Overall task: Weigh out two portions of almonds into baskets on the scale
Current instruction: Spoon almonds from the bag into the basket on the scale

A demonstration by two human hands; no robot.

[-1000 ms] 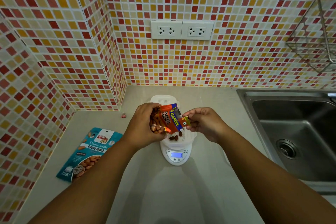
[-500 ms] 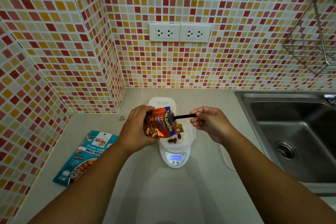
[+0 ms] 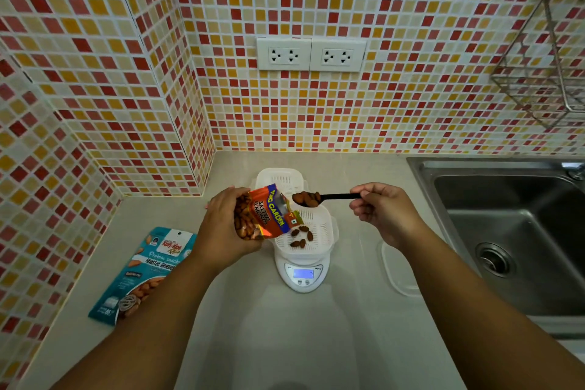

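Note:
A white digital scale (image 3: pixel 303 275) stands on the counter with a white slotted basket (image 3: pixel 319 231) on it; several almonds (image 3: pixel 301 235) lie in that basket. A second white basket (image 3: pixel 280 179) sits just behind it. My left hand (image 3: pixel 221 228) grips an orange bag of salted almonds (image 3: pixel 264 215), tilted, its open mouth over the basket. My right hand (image 3: pixel 384 215) holds a black spoon (image 3: pixel 335 197) by the handle; its bowl carries almonds (image 3: pixel 306 198) and hovers above the basket, just outside the bag's mouth.
A teal bag of roasted almonds (image 3: pixel 144 272) lies flat on the counter at the left. A clear lid (image 3: pixel 399 272) lies right of the scale. The steel sink (image 3: pixel 512 237) is at the right, a wire rack (image 3: pixel 547 57) on the tiled wall above it.
My right hand has drawn the spoon out of the bag to the right, and it now shows a load of almonds. The bag stays tilted in my left hand.

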